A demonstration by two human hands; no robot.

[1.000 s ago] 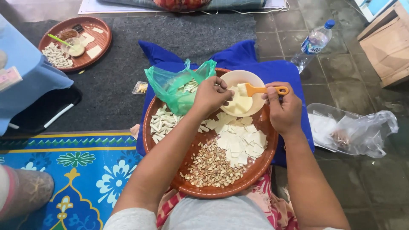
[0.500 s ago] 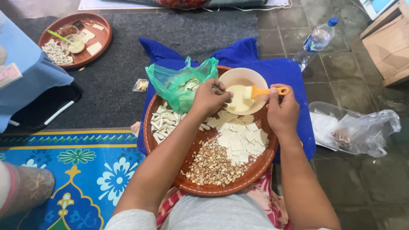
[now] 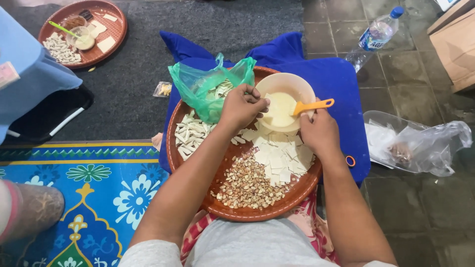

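Left hand: curled, fingertips pinched on something small at the bowl's left rim (too small to tell what).
Right hand: closed around the orange handle of a spatula, blade dipped into the bowl.
Bowl: cream plastic, resting on the far edge of the tray, holding a pale paste.
Tray: round, brown, set on the lap and the blue cushion; both forearms stretched across it.
Wrappers: white square sheets, heaped just under the right hand.
Peanuts: loose pile at the tray's near side, beside the sheets.
Folded pieces: pale, gathered at the tray's left edge.
Green bag: plastic, open, slumped on the tray's far left, touching the left hand.
Blue cushion: under the tray, on the tiled floor.
Water bottle: lying well apart, far right.
Second tray: far left on the dark mat.
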